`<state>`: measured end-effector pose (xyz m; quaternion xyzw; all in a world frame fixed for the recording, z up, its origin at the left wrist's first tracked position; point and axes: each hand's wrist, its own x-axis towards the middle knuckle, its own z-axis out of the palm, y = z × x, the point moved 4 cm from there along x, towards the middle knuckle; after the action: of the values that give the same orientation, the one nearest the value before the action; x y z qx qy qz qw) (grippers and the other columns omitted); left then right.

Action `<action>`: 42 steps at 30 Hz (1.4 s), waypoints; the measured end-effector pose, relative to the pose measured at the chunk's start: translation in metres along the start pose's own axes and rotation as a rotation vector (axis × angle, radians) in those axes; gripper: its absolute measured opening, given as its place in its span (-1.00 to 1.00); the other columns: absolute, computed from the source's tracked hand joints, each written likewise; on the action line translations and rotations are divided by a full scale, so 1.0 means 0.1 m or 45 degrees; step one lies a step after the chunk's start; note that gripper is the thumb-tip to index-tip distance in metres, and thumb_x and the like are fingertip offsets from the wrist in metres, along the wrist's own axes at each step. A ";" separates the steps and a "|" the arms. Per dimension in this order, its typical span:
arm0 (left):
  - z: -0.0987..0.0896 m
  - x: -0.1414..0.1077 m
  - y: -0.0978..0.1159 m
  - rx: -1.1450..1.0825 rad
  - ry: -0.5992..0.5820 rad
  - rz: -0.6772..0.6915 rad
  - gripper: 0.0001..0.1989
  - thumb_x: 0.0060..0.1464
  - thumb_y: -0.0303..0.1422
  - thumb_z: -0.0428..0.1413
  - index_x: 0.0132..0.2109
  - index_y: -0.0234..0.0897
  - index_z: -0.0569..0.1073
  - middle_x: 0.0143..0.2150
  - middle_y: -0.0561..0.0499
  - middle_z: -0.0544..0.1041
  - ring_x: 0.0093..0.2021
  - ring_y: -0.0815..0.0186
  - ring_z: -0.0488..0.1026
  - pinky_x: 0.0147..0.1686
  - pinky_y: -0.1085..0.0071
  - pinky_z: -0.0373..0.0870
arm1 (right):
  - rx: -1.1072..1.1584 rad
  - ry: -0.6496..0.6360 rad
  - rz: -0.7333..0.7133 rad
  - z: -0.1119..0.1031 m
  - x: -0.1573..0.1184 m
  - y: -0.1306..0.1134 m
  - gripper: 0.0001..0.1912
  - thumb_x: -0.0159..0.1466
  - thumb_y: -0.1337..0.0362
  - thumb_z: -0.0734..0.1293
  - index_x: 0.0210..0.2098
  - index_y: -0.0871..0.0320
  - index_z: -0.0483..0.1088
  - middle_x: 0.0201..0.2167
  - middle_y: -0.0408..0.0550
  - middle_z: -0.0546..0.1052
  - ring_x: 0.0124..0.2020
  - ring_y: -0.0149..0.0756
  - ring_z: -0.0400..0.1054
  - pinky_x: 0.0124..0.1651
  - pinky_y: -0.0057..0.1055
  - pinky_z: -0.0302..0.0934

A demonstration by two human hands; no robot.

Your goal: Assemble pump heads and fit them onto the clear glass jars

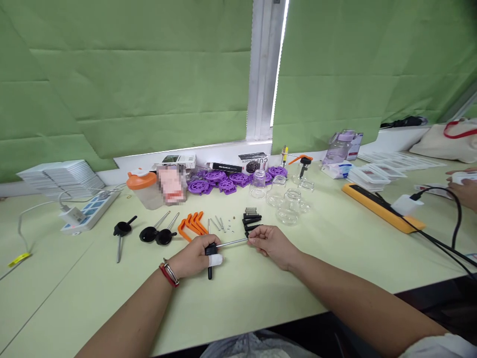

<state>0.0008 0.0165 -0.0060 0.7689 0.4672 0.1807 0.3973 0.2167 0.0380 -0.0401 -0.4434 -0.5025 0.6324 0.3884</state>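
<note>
My left hand (pixel 197 257), its thumb wrapped in white, is closed around a black plastic part with a metal rod (pixel 231 243). The rod runs right to the fingertips of my right hand (pixel 271 244). Those fingers are pinched together at its end, hiding what is between them. Just beyond my right hand lie several small black plastic pieces (pixel 252 219) and a few springs (pixel 251 211). Orange levers (pixel 193 223) and thin metal pins (pixel 218 223) lie past my left hand. Farther left are black cup-shaped parts with metal rods (pixel 149 233) and another such part (pixel 122 228).
Purple discs (pixel 227 180) and clear glass jars (pixel 289 206) stand behind the hands. An orange-lidded cup (pixel 143 191) and a white power strip (pixel 91 211) are left. A yellow power strip (pixel 380 208) with black cables lies right, near another person's hand (pixel 464 191).
</note>
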 end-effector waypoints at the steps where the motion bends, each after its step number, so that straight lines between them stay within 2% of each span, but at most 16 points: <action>1: 0.00 0.00 0.01 0.004 0.000 0.004 -0.73 -0.03 -0.18 0.13 -0.28 -0.30 0.37 -0.42 0.09 0.31 -0.42 0.40 0.21 -0.43 0.50 0.20 | 0.004 0.002 0.002 0.00 0.00 0.00 -0.69 -0.06 0.18 0.46 -0.41 0.22 0.37 -0.56 -0.16 0.43 -0.65 -0.56 0.12 -0.62 -0.55 -0.09; 12: 0.02 0.01 0.01 0.032 0.007 0.030 -0.73 -0.02 -0.17 0.13 -0.27 -0.31 0.39 -0.39 0.07 0.35 -0.40 0.39 0.25 -0.40 0.48 0.23 | -0.022 -0.014 -0.049 0.01 -0.01 -0.03 -0.69 -0.04 0.13 0.44 -0.41 0.20 0.36 -0.66 -0.29 0.28 -0.68 -0.56 0.02 -0.63 -0.52 -0.13; 22: 0.03 0.01 -0.02 0.054 0.021 0.012 -0.71 -0.03 -0.14 0.12 -0.26 -0.28 0.39 -0.37 0.06 0.35 -0.38 0.37 0.25 -0.39 0.47 0.24 | -0.104 0.016 -0.010 0.01 -0.02 -0.04 -0.77 -0.01 0.20 0.41 -0.45 0.21 0.36 -0.68 -0.27 0.28 -0.68 -0.55 0.03 -0.61 -0.51 -0.12; 30: 0.02 0.00 0.00 0.080 0.015 0.032 -0.73 -0.02 -0.16 0.12 -0.28 -0.29 0.38 -0.37 0.06 0.34 -0.39 0.38 0.24 -0.39 0.47 0.24 | -0.148 0.044 0.008 0.02 -0.02 -0.02 -0.78 0.00 0.19 0.40 -0.48 0.20 0.34 -0.60 -0.21 0.34 -0.65 -0.54 0.06 -0.59 -0.51 -0.07; 42: 0.02 -0.01 0.00 0.093 0.006 0.037 -0.72 -0.03 -0.14 0.11 -0.29 -0.29 0.39 -0.38 0.06 0.34 -0.39 0.37 0.25 -0.41 0.47 0.23 | -0.320 -0.038 -0.074 0.01 0.00 0.01 -0.75 0.11 0.12 0.30 -0.52 0.19 0.30 -0.57 -0.18 0.36 -0.61 -0.52 0.07 -0.54 -0.52 -0.05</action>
<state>0.0020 0.0150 -0.0072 0.7892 0.4631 0.1711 0.3652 0.2158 0.0374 -0.0411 -0.4643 -0.5962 0.5595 0.3404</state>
